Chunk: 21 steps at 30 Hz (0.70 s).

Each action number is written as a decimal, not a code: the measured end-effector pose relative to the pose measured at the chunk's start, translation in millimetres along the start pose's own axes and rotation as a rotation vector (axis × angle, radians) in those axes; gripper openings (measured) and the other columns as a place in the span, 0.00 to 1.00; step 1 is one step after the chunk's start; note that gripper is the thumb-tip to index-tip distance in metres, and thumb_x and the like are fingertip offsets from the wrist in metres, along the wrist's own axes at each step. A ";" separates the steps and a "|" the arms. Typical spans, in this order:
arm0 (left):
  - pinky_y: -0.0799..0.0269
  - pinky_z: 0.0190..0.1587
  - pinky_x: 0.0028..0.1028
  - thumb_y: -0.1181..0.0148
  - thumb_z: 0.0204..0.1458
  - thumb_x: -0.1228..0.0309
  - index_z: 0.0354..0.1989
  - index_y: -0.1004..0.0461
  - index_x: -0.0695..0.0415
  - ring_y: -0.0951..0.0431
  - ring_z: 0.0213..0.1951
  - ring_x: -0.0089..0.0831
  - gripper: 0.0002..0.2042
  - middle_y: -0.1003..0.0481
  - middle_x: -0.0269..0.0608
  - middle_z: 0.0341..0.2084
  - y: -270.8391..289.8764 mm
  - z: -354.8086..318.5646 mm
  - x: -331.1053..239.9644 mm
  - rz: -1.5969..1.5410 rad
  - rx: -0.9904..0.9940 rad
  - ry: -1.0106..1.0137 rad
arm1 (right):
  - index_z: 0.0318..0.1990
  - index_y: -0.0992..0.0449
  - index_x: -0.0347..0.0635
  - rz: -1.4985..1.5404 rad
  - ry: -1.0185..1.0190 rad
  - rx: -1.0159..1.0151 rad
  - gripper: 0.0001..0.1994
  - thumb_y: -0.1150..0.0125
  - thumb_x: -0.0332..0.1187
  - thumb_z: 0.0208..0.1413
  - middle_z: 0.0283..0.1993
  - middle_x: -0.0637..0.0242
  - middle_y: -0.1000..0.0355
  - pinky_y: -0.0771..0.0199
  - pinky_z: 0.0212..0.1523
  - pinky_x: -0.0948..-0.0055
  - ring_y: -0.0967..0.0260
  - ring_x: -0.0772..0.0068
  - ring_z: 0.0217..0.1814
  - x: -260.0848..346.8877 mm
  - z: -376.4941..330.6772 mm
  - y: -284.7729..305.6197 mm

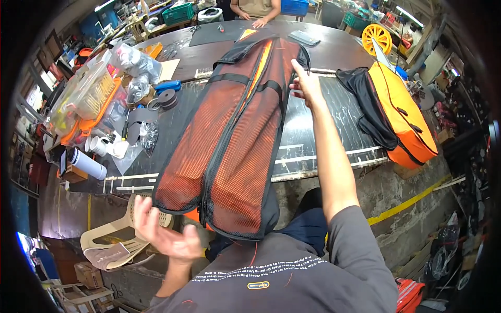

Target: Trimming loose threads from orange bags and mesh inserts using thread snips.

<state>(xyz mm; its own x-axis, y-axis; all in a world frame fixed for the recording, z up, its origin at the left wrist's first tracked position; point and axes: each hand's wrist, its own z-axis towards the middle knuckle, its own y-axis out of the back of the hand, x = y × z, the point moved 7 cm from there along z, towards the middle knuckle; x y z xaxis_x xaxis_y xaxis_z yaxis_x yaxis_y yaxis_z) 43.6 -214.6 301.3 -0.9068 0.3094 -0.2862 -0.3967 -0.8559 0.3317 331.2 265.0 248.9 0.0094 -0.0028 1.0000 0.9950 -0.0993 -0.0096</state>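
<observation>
A long orange bag [236, 151] covered in black mesh stretches from the far part of the table toward me. Its near end hangs over the table edge at my body. A black zipper [209, 177] runs down its middle, with bright yellow-orange showing along the far part, and black straps [229, 79] cross the upper half. My left hand [167, 232] is open beside the near left corner, fingers spread and palm turned up. Along the far right side, my right hand [308, 86] is also open, its fingers apart near the bag's edge; whether they touch it I cannot tell.
A yellow, orange and black bag [402, 112] lies at the table's right edge. Clear plastic boxes [91, 94], a white tumbler [87, 164], tape rolls [167, 98] and a blue tool [168, 87] crowd the left. A beige chair [112, 229] stands below. Across the table is another person [255, 10].
</observation>
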 end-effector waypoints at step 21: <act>0.49 0.83 0.47 0.47 0.75 0.57 0.70 0.25 0.61 0.37 0.80 0.51 0.24 0.32 0.54 0.77 -127.5 83.5 233.0 -0.392 0.368 -0.016 | 0.33 0.47 0.56 0.457 0.493 -0.464 0.29 0.23 0.24 0.64 0.36 0.82 0.51 0.44 0.41 0.81 0.53 0.85 0.37 -32.0 -164.6 133.7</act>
<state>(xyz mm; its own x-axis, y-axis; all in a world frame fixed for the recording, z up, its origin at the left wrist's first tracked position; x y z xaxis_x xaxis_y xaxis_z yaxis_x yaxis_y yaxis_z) -129.0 1.1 267.5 -0.6816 0.5851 -0.4394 -0.7270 -0.4741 0.4966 447.6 88.0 215.3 0.2522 -0.5694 0.7824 0.7603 -0.3836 -0.5242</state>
